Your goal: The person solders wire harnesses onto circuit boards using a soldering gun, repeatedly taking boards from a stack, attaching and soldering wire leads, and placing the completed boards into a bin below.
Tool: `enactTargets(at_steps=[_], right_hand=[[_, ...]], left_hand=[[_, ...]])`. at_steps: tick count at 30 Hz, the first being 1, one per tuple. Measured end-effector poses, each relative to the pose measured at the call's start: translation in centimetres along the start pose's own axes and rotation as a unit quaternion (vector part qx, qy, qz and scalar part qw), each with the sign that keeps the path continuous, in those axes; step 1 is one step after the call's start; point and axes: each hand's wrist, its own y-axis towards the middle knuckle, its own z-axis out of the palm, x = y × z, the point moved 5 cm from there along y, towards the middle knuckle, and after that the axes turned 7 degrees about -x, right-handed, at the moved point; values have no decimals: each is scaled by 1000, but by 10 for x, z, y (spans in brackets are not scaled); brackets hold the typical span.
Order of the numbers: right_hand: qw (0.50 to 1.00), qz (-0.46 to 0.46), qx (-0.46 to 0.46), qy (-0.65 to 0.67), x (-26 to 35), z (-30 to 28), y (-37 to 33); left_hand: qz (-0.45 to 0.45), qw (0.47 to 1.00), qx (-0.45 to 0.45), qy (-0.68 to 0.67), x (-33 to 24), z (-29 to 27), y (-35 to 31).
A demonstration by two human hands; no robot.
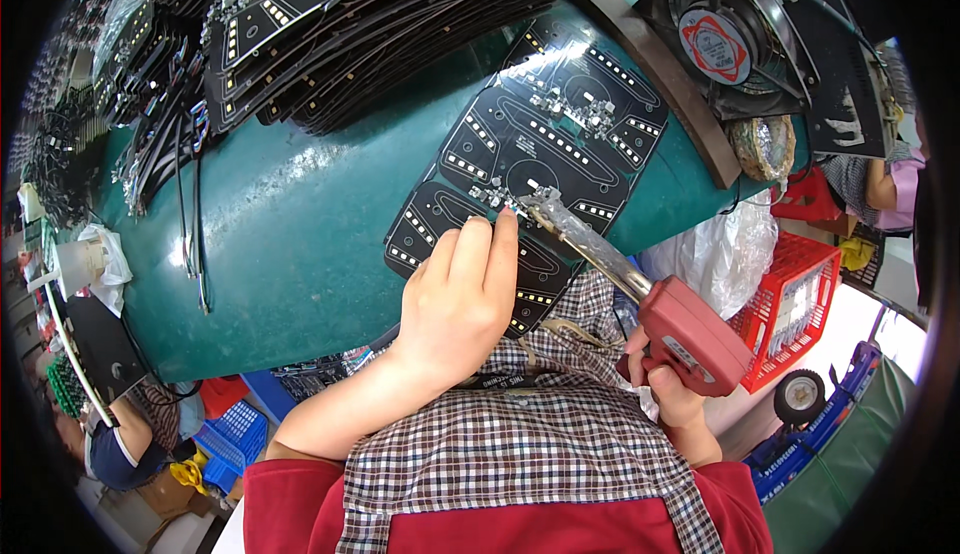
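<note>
The left hand (462,299) rests on the near edge of a black circuit board panel (530,154), fingers curled close together, their tips pressed down beside a small cluster of silvery parts at the board's middle. Whether it pinches anything between those fingertips I cannot tell. The right hand (668,386) is wrapped tight around the red grip of a soldering gun (690,334), whose long metal barrel slants up and left so that its tip meets the board just beside the left fingertips.

The panel lies flat on a dark green table (300,234), angled toward the person, with rows of pale pads glinting under the light. Farther back on the table a fanned stack of similar black boards (380,24) spreads out. Beyond the panel's far corner sits a black fan (720,39) with a red centre. A red plastic crate (800,294) stands below the table edge, past the gun. A checked apron (520,444) over a red top fills the near foreground.
</note>
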Motion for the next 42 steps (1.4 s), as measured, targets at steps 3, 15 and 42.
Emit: enactTargets(at_steps=[3,15,42], right_hand=[[999,-10,23,-28,-6,-6,0],[959,-116,2,-257,2,-6,4],[997,-34,25,-65,-15,-14,-7]], left_hand=[[-31,999,12,-29,-1,-1,1],[-3,999,36,-21,-1,-2,6],[10,999,45,-15,-5,-1,1]])
